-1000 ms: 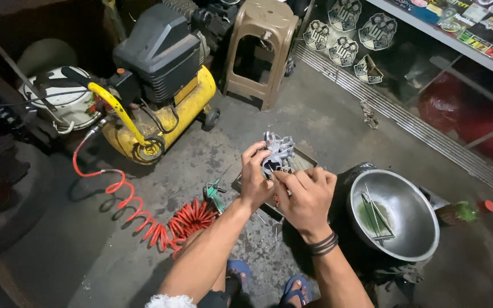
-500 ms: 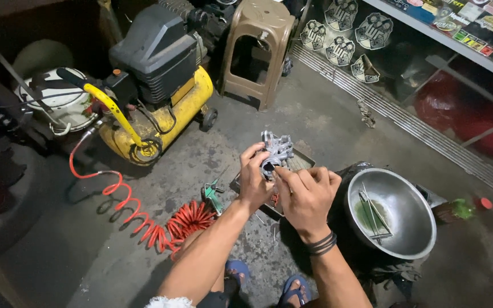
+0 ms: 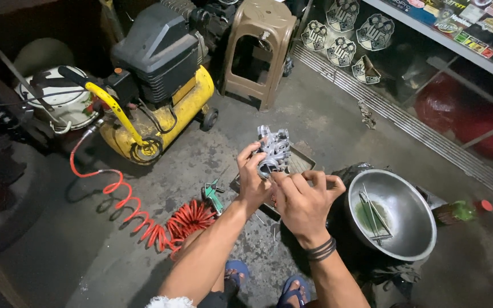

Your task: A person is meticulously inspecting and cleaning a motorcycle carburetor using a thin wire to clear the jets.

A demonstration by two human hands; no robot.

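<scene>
Left hand (image 3: 252, 178) grips metal casting (image 3: 274, 152); right hand (image 3: 303, 201) pinches its lower edge. Bowl (image 3: 412, 242) close right, bare floor (image 3: 315, 114) beyond.

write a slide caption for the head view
Both hands, left hand and right hand, hold a silver metal engine part above a concrete floor, between a yellow air compressor and a steel bowl.

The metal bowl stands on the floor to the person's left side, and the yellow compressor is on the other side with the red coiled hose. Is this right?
Not quite. In the head view the metal bowl stands to the person's right, past the right hand. The yellow compressor is on the left with the red coiled hose, as you said.
</scene>
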